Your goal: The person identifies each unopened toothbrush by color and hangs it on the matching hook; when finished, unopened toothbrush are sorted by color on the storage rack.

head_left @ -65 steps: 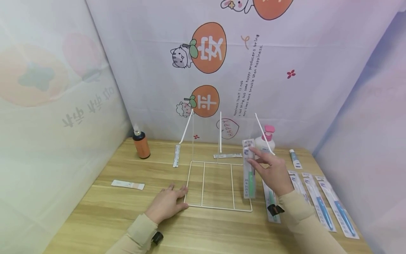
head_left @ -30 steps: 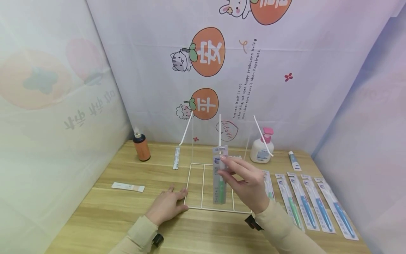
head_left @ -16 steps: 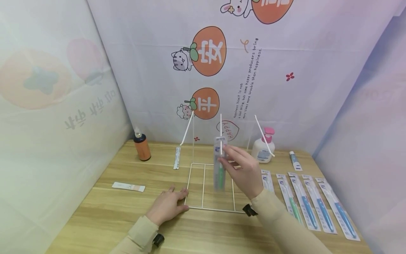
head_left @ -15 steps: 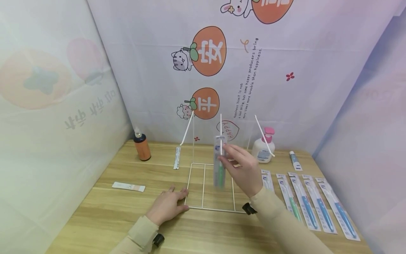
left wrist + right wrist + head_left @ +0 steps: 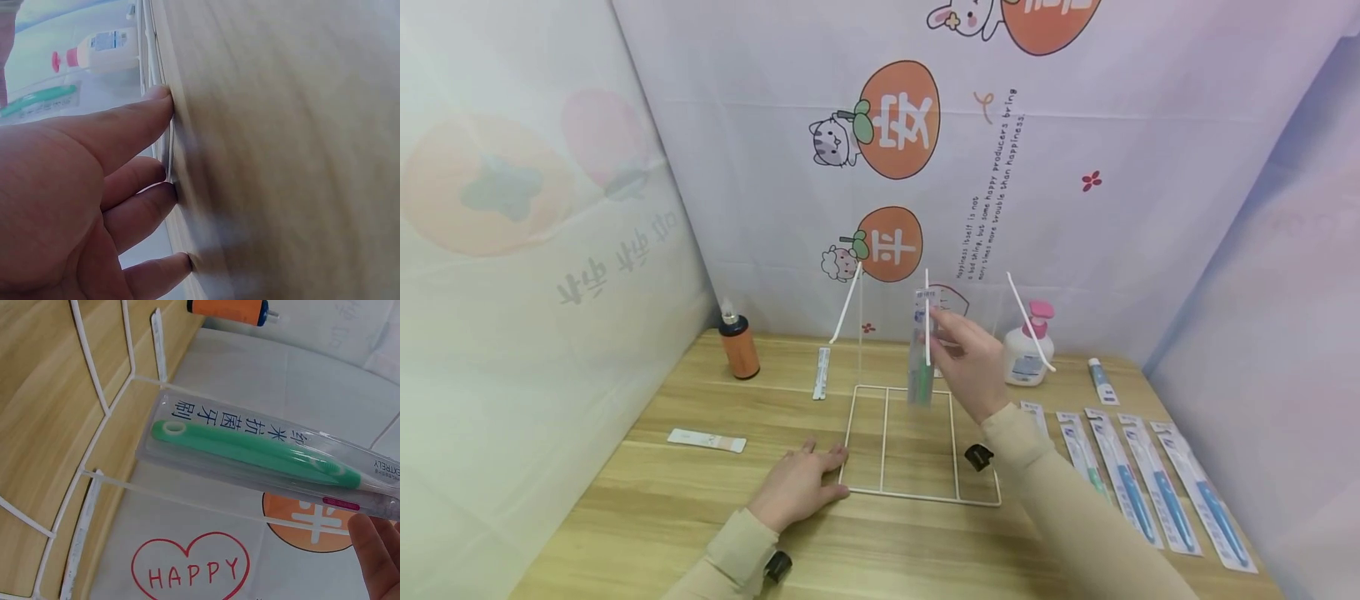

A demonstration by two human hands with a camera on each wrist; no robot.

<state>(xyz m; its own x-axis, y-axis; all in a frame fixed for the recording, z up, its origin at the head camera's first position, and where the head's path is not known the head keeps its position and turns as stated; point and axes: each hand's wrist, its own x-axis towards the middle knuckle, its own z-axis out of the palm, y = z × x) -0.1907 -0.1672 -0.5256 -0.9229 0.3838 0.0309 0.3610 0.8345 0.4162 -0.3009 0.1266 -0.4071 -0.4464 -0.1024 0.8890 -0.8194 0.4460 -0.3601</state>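
One pack [image 5: 917,385] hangs nearly upright in the pinch of the right hand [image 5: 976,365], just left of its knuckles — long axis crossing the middle prong [image 5: 927,342], which seems to pierce its top. Farther off, the left hand [image 5: 797,485], fingers loosely spread, touches the rack [image 5: 925,497] at its left base edge.

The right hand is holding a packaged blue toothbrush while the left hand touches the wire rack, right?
Not quite: the packaged toothbrush in the right hand is green, as the right wrist view shows. The left hand does touch the wire rack.
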